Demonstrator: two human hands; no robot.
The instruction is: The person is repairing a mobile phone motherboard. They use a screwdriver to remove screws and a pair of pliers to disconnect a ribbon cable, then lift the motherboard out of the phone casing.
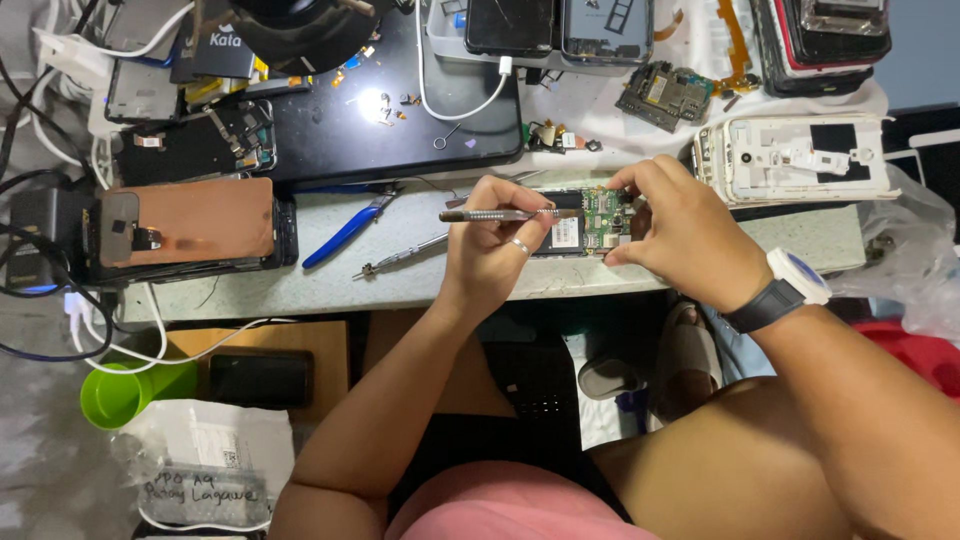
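Note:
My left hand point(495, 250) grips metal tweezers point(490, 215) that lie level, tips pointing right over an opened phone point(585, 222) with its green circuit board bare. A ring sits on one finger of that hand. My right hand point(680, 225), with a white and black watch on its wrist, pinches the phone's right end and holds it on the pale bench top point(330, 285). The hands hide the phone's lower edge.
A blue-handled cutter point(345, 232) and a small screwdriver point(400, 257) lie left of my hands. A copper-backed phone point(190, 225) sits at far left, a black mat point(390, 120) behind, a white phone frame point(800, 155) at right. Loose boards and cables crowd the back. A green cup point(130, 392) stands below the bench.

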